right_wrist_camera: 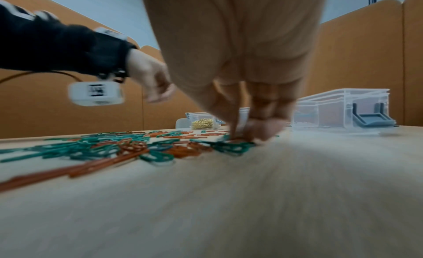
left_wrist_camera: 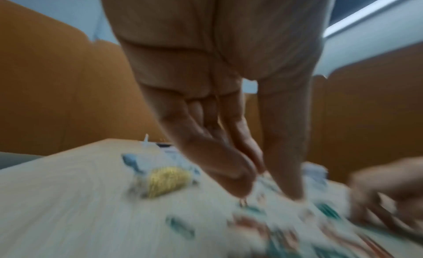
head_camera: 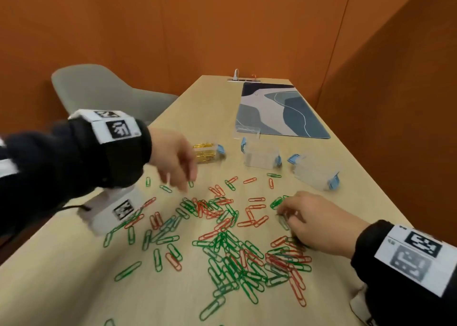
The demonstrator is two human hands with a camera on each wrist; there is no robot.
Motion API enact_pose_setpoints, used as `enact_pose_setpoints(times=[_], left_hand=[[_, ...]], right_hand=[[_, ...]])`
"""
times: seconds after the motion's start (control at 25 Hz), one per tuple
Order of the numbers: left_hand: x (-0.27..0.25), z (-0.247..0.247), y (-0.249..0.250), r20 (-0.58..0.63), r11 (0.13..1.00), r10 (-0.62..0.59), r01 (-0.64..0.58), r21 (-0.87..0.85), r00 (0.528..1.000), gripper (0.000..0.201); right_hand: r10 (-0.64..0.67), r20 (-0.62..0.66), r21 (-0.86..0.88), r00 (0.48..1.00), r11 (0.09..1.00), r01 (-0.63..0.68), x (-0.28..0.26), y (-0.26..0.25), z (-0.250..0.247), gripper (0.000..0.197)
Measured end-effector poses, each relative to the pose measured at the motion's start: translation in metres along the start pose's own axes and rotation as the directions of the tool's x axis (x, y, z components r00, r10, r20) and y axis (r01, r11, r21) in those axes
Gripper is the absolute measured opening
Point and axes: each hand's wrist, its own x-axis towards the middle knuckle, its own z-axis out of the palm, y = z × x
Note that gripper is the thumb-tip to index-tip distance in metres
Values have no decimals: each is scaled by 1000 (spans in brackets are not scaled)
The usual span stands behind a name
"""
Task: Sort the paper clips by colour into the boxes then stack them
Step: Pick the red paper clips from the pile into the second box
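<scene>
Green and red paper clips [head_camera: 230,241] lay mixed across the middle and lower frame of the pale surface [head_camera: 61,288], still unsorted. Above them stood the gold-filled box [head_camera: 209,153] and two clear boxes [head_camera: 262,155], seemingly empty, within easy reach for dropping colours. The right hand [head_camera: 314,220] curled its fingertips onto clips at centre right, apparently gathering green ones. The left hand [head_camera: 173,157] hovered near the gold box, fingers loosely extended, holding nothing visible
</scene>
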Motion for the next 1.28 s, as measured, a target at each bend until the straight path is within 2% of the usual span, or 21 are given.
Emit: enact_pose_setpoints(times=[0.04, 0.08, 0.16, 0.2, 0.28, 0.36, 0.44, 0.52, 0.56, 0.6, 0.64, 0.72, 0.76, 0.8, 0.84, 1.0, 1.08, 1.16, 1.2, 1.24, 1.28], left_hand=[[-14, 9, -5, 169, 995, -59, 44, 88, 984, 16], [-28, 18, -11, 293, 981, -135, 85, 177, 947, 17], [-51, 39, -21, 434, 950, -238, 116, 289, 869, 18], [-61, 50, -27, 467, 947, -249, 112, 302, 848, 19], [-75, 70, -32, 465, 962, -187, 67, 263, 865, 21], [-78, 86, -29, 392, 991, -64, 13, 132, 918, 24], [-71, 96, -18, 223, 999, 51, -46, -27, 973, 23], [-67, 98, -7, 1, 984, 175, -175, -45, 985, 19], [-69, 97, -2, -51, 969, 241, -243, -54, 969, 18], [-74, 96, 0, -29, 949, 310, -311, -60, 950, 15], [-82, 98, 3, 63, 920, 391, -387, -62, 918, 11], [-97, 111, 10, 290, 856, 505, -516, -44, 813, 15], [-99, 121, 14, 353, 826, 535, -562, -29, 768, 18], [-97, 130, 18, 352, 810, 550, -586, -6, 757, 21], [-91, 136, 22, 306, 813, 548, -582, 25, 778, 22], [-61, 120, 23, -20, 902, 406, -397, 171, 914, 24], [-56, 97, 2, -199, 957, 248, -208, 200, 948, 27], [-53, 80, -34, -339, 966, 5, 83, 245, 941, 45], [-54, 78, -52, -354, 950, -136, 224, 219, 925, 54], [-55, 80, -67, -336, 929, -259, 329, 172, 906, 60], [-56, 84, -76, -294, 904, -343, 398, 156, 892, 65]], right_hand=[[-34, -8, 39, 999, 999, 34, -1, -1, -1, 30], [-48, -27, 63, 998, 997, 50, -3, -2, -3, 28], [-49, -33, 106, 998, 993, 52, -9, 3, -6, 38], [-49, 1, 138, 999, 989, 48, -14, 6, -7, 48], [-75, 138, 165, 988, 985, 52, -23, 8, -7, 59], [-145, 224, 169, 964, 980, 108, -26, 3, -3, 54], [-226, 176, 213, 958, 959, 187, -23, -4, 1, 39], [-279, 75, 212, 958, 943, 258, -22, -10, 3, 28], [-273, 26, 223, 962, 940, 260, -23, -11, 3, 27], [-252, -11, 242, 968, 938, 247, -27, -9, 2, 29], [-231, -17, 259, 973, 939, 227, -32, -6, 1, 33], [-229, 122, 272, 966, 943, 189, -43, -3, 3, 38], [-246, 210, 279, 946, 943, 183, -45, -5, 5, 37], [-276, 252, 288, 928, 936, 200, -45, -8, 7, 35], [-309, 247, 300, 919, 926, 231, -41, -12, 10, 31], [-346, 156, 297, 925, 910, 290, -26, -24, 12, 23], [-267, 67, 212, 961, 945, 248, -25, -18, 9, 48], [-124, 26, 56, 992, 991, 123, -26, -9, 5, 86], [-47, 33, -31, 998, 998, 48, -26, -5, 4, 103], [25, 46, -108, 999, 994, -20, -25, -3, 4, 110], [86, 50, -168, 995, 983, -77, -23, -3, 6, 107]])
